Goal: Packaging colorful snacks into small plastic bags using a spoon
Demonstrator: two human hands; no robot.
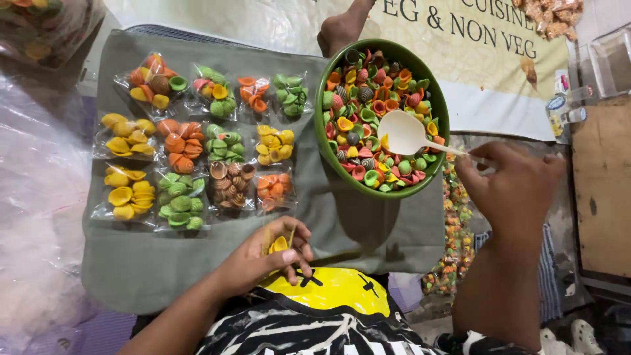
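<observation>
My right hand (pixel 511 186) grips the handle of a white plastic spoon (pixel 404 133), whose bowl rests on the mixed coloured shell-shaped snacks in a green bowl (pixel 439 98). My left hand (pixel 266 253) holds a small clear packet with yellow shell pieces (pixel 278 244), low on the grey cloth (pixel 131 263). Beyond it lie rows of filled clear packets (pixel 181 148), sorted into yellow, orange, green and brown.
A foot (pixel 338 29) rests at the far rim of the bowl, on a printed banner (pixel 473 59). Clear plastic sheeting (pixel 36 184) lies at the left. More filled packets (pixel 453 230) pile under the bowl's right side. A wooden board (pixel 601 190) stands at the right.
</observation>
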